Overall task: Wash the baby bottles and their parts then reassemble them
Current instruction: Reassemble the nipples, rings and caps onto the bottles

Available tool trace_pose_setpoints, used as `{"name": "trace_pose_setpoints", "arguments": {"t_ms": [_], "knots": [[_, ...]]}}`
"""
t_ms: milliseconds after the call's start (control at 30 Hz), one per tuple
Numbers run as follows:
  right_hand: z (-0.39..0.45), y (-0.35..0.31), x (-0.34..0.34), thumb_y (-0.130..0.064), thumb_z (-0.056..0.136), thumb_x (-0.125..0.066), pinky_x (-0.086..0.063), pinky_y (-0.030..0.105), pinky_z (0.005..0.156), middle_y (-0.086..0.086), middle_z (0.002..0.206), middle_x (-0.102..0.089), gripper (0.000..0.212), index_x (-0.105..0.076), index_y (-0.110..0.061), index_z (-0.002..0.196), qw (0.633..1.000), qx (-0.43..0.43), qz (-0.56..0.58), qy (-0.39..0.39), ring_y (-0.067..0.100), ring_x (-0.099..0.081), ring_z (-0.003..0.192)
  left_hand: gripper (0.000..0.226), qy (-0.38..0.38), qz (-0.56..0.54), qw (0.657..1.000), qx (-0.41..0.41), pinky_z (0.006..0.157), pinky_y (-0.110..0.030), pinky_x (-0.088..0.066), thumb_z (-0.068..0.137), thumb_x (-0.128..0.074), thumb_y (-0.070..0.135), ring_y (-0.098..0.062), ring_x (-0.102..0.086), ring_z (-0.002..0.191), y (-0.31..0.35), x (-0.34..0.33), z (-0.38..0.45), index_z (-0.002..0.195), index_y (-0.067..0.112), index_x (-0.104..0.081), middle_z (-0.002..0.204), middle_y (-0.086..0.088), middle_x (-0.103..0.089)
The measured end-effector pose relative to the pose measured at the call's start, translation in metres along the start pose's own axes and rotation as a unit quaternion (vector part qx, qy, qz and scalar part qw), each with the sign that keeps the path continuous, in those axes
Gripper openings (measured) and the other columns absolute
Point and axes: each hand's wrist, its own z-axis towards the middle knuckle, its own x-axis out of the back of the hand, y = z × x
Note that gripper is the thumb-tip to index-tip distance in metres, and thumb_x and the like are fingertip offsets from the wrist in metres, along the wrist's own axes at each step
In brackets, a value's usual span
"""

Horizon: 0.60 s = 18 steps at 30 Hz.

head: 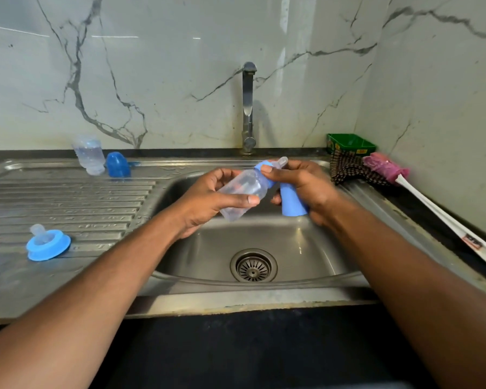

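Hands: left hand (208,203) curls round the body of a clear bottle (243,192) over the basin; right hand (300,183) pinches the blue collar (264,167) at the bottle's neck with thumb and forefinger, its lower fingers also wrapped on a blue cap (292,202).
Sink: steel sink (306,248) below both hands, tap (248,108) behind; no water visibly running.
Drainboard: second clear bottle (89,154) stands at the back with a darker blue cap (118,164) just beside it; a spare teat-and-ring (47,244) lies near the front edge, well apart from both.
Right counter: bottle brush (432,203) and checked cloth (348,169) near a green box (350,144).
Key relation: held bottle's long axis runs from lower left, base in the left hand, up to the right, teat (282,162) toward the tap, so the right hand is on the threaded end.
Step, as I judge it: screwing the collar home; the cap in the right hand likely goes on after.
Risk: wet plastic could slip or cross-thread.
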Motion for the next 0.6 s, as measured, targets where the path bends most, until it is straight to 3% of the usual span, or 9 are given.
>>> {"name": "trace_pose_setpoints", "arguments": {"t_ms": [67, 133, 200, 267, 333, 467, 600], "knots": [[0.000, 0.003, -0.002, -0.024, 0.077, -0.082, -0.047, 0.021, 0.045, 0.010, 0.078, -0.072, 0.037, -0.072, 0.004, 0.100, 0.996, 0.002, -0.072, 0.055, 0.009, -0.057, 0.048, 0.078, -0.028, 0.055, 0.998, 0.006, 0.089, -0.037, -0.056, 0.048, -0.090, 0.040, -0.019, -0.069, 0.099, -0.002, -0.003, -0.004, 0.118, 0.015, -0.064, 0.111, -0.004, -0.072], [0.001, 0.001, 0.001, -0.033, 0.074, -0.085, -0.047, 0.023, 0.046, 0.011, 0.082, -0.070, 0.043, -0.072, -0.001, 0.098, 0.997, -0.018, -0.052, 0.056, 0.012, -0.056, 0.049, 0.072, -0.033, 0.044, 0.998, 0.008, 0.087, -0.039, -0.057, 0.053, -0.089, 0.037, -0.021, -0.070, 0.092, 0.003, -0.008, -0.003, 0.117, 0.012, -0.065, 0.107, -0.008, -0.073], [0.001, -0.003, 0.003, -0.026, 0.078, -0.078, -0.045, 0.025, 0.047, 0.010, 0.079, -0.065, 0.032, -0.069, -0.006, 0.101, 0.999, -0.021, 0.023, -0.022, 0.016, -0.052, 0.049, 0.060, -0.046, -0.026, 0.998, 0.030, 0.082, -0.038, -0.059, 0.064, -0.083, 0.026, -0.023, -0.070, 0.084, 0.011, -0.009, -0.003, 0.117, 0.007, -0.064, 0.102, -0.012, -0.072], [-0.003, -0.005, 0.001, -0.018, 0.083, -0.067, -0.044, 0.025, 0.048, 0.011, 0.078, -0.061, 0.032, -0.064, -0.003, 0.111, 0.992, -0.007, 0.070, -0.104, 0.017, -0.048, 0.048, 0.046, -0.105, -0.074, 0.990, 0.066, 0.077, -0.036, -0.061, 0.074, -0.073, 0.021, -0.023, -0.070, 0.079, 0.017, -0.005, -0.008, 0.116, 0.004, -0.065, 0.102, -0.017, -0.070], [-0.005, -0.005, -0.002, -0.015, 0.083, -0.065, -0.044, 0.026, 0.050, 0.012, 0.073, -0.061, 0.036, -0.063, 0.000, 0.115, 0.989, 0.006, 0.067, -0.135, 0.017, -0.046, 0.047, 0.038, -0.165, -0.069, 0.980, 0.086, 0.072, -0.035, -0.061, 0.079, -0.070, 0.020, -0.023, -0.069, 0.077, 0.015, -0.002, -0.013, 0.114, 0.006, -0.066, 0.106, -0.017, -0.070], [-0.005, -0.005, -0.011, -0.006, 0.083, -0.072, -0.043, 0.021, 0.044, 0.010, 0.073, -0.066, 0.024, -0.070, 0.003, 0.105, 0.999, 0.030, -0.001, -0.035, 0.011, -0.054, 0.044, 0.040, -0.110, 0.054, 0.992, 0.038, 0.073, -0.036, -0.058, 0.075, -0.079, 0.020, -0.018, -0.067, 0.076, 0.010, -0.009, -0.008, 0.112, 0.011, -0.066, 0.097, -0.010, -0.069], [-0.001, 0.001, -0.017, -0.010, 0.081, -0.079, -0.047, 0.020, 0.045, 0.005, 0.070, -0.071, 0.015, -0.074, -0.002, 0.092, 0.996, 0.045, -0.029, 0.071, 0.012, -0.064, 0.053, 0.063, -0.020, 0.145, 0.989, -0.032, 0.081, -0.043, -0.060, 0.066, -0.082, 0.032, -0.016, -0.070, 0.091, 0.000, -0.020, -0.002, 0.121, 0.017, -0.056, 0.108, -0.004, -0.071]]}}
